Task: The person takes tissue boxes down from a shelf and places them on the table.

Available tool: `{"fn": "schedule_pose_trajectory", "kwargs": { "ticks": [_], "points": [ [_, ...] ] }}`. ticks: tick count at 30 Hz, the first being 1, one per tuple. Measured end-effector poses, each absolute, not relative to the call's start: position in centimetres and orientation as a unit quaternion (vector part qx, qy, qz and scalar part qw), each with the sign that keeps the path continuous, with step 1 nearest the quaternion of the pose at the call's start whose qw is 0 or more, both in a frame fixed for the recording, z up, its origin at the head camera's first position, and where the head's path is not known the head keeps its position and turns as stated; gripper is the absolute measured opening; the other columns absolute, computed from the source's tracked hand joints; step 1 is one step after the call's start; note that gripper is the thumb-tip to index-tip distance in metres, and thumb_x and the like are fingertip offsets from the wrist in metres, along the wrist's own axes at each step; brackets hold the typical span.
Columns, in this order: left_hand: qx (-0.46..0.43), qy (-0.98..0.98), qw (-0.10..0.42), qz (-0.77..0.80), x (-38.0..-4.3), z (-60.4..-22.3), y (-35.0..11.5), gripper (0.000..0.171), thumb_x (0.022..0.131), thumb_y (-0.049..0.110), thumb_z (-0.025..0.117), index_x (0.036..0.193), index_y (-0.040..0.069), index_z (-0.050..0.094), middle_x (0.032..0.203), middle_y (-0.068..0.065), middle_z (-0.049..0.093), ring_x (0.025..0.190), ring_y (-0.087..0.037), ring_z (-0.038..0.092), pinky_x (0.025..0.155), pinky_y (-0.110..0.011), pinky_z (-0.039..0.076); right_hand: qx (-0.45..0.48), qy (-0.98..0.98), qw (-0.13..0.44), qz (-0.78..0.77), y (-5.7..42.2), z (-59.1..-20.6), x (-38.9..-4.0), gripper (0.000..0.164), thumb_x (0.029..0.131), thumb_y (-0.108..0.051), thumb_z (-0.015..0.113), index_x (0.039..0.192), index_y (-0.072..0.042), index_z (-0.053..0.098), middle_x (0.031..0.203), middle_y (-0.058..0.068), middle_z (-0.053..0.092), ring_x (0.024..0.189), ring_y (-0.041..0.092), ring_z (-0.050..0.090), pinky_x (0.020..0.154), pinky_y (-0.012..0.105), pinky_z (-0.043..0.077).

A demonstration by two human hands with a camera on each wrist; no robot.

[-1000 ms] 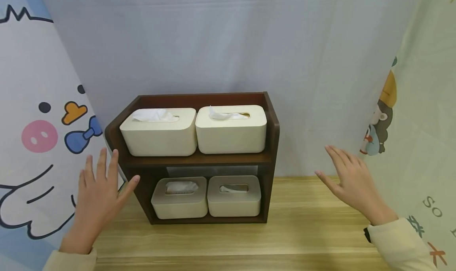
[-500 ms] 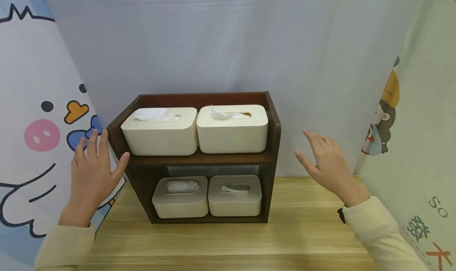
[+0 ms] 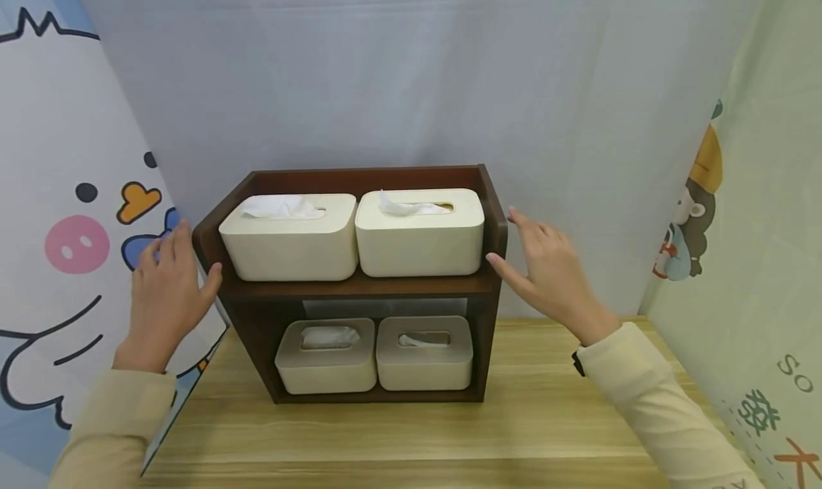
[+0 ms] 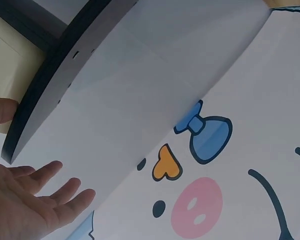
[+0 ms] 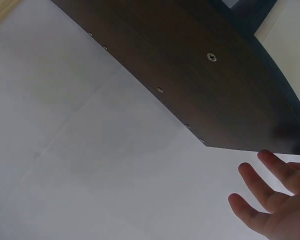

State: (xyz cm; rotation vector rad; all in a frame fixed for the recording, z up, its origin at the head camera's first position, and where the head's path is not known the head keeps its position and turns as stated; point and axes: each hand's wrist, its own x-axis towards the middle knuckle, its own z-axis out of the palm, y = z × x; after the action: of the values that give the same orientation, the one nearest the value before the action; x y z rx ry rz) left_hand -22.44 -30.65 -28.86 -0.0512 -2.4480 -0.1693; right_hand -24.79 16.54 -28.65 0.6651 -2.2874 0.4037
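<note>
A dark brown two-tier wooden shelf [image 3: 398,288] stands on the table, with tissue boxes on both tiers. Two cream boxes, a left one [image 3: 292,255] and a right one [image 3: 420,252], sit side by side on top. Below them are two grey-lidded tissue boxes [image 3: 326,379]. My left hand [image 3: 165,289] is beside the shelf's left side panel [image 4: 65,55], fingers spread and thumb [image 4: 4,111] right at its front edge. On the other side my right hand [image 3: 549,275] is at the right side panel [image 5: 190,65], fingers loosely bent and fingertips close below its corner in the right wrist view.
The light wood-grain table [image 3: 385,446] extends in front of the shelf and to its right. A plain pale curtain [image 3: 359,82] hangs behind. Printed cloths with cartoon figures form a left wall [image 3: 45,160] and a right wall [image 3: 770,260].
My right hand has moved a long way left, up to the shelf's right side. The left hand has risen slightly to its left side. The shelf and boxes stay in place.
</note>
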Motion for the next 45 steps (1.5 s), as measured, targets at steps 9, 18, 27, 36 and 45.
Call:
{"fn": "schedule_pose_trajectory", "kwargs": {
  "ticks": [9, 18, 27, 36, 45],
  "points": [
    [0.000, -0.956, 0.277, -0.097, -23.5, -28.6, -30.9, 0.073, 0.089, 0.023, 0.055, 0.141, -0.010, 0.016, 0.120, -0.042, 0.044, 0.108, -0.057, 0.037, 0.086, -0.071, 0.031, 0.239, -0.890, 0.355, 0.160, 15.3, -28.8, -25.6, 0.064, 0.085, -0.030, 0.058, 0.135, 0.003, 0.039, 0.116, 0.024, 0.058, 0.096, 0.041, 0.057, 0.083, 0.055, 0.045],
    [0.007, -0.958, 0.256, -0.128, -23.5, -28.5, -30.2, 0.065, 0.090, 0.017, 0.051, 0.136, -0.016, 0.018, 0.114, -0.045, 0.043, 0.099, -0.059, 0.043, 0.074, -0.068, 0.039, 0.214, -0.896, 0.358, 0.151, 14.7, -29.0, -26.1, 0.066, 0.084, -0.025, 0.059, 0.137, 0.005, 0.034, 0.089, 0.023, 0.062, 0.081, 0.038, 0.059, 0.076, 0.052, 0.048],
    [-0.009, -0.954, 0.259, -0.149, -23.7, -28.4, -30.3, 0.060, 0.090, 0.014, 0.050, 0.132, -0.018, 0.021, 0.104, -0.042, 0.047, 0.090, -0.057, 0.049, 0.068, -0.063, 0.042, 0.214, -0.899, 0.356, 0.137, 14.6, -28.7, -26.2, 0.066, 0.082, -0.020, 0.061, 0.135, 0.008, 0.035, 0.082, 0.023, 0.062, 0.075, 0.037, 0.059, 0.073, 0.051, 0.048],
    [-0.022, -0.951, 0.267, -0.153, -23.7, -28.2, -30.3, 0.057, 0.088, 0.011, 0.053, 0.127, -0.019, 0.025, 0.099, -0.043, 0.048, 0.083, -0.057, 0.052, 0.063, -0.062, 0.044, 0.224, -0.902, 0.349, 0.122, 14.8, -28.6, -26.3, 0.065, 0.083, -0.021, 0.061, 0.135, 0.007, 0.036, 0.089, 0.024, 0.064, 0.083, 0.038, 0.061, 0.078, 0.053, 0.047],
    [-0.024, -0.952, 0.261, -0.159, -23.8, -28.2, -30.3, 0.054, 0.089, 0.010, 0.053, 0.126, -0.019, 0.025, 0.098, -0.043, 0.048, 0.083, -0.057, 0.051, 0.063, -0.061, 0.043, 0.235, -0.902, 0.343, 0.120, 15.1, -28.5, -26.4, 0.065, 0.083, -0.022, 0.062, 0.135, 0.007, 0.036, 0.093, 0.025, 0.064, 0.087, 0.039, 0.060, 0.082, 0.055, 0.045]
  ]
}}
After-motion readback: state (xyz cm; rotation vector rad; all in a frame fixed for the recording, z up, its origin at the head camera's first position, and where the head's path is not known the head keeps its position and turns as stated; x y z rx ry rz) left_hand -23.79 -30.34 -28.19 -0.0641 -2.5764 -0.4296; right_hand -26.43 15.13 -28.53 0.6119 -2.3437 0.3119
